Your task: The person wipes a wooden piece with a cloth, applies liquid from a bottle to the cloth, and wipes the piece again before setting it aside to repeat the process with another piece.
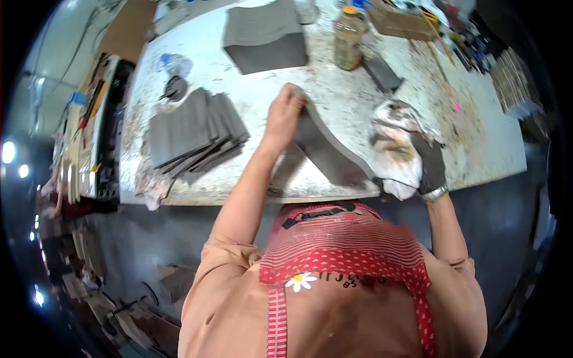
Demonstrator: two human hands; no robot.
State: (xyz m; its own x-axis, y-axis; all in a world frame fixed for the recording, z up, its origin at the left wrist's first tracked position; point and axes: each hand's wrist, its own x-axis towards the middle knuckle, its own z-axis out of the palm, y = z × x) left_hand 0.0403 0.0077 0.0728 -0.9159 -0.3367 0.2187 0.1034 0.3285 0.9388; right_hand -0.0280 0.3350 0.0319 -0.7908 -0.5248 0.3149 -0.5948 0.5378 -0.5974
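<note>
My bare left hand [285, 116] grips the upper end of a curved dark-grey sheet [331, 149], which looks like foam or rubber. The sheet slants down to the right, above the near edge of the worktable. My right hand [431, 164], in a dark glove, is closed on a bunched white rag [395, 152] with brown and dark stains. The rag lies against the sheet's lower right end; some of the gloved fingers are hidden by it. To the left is a loose, fanned pile of similar grey sheets [194, 128].
A tidy stack of grey sheets [265, 45] stands at the back of the stained white worktable [477, 143]. Right of it are a yellow-capped bottle [348, 42] and a dark block [382, 73]. Crumpled clear plastic [175, 63] lies back left; tools [471, 48] lie far right.
</note>
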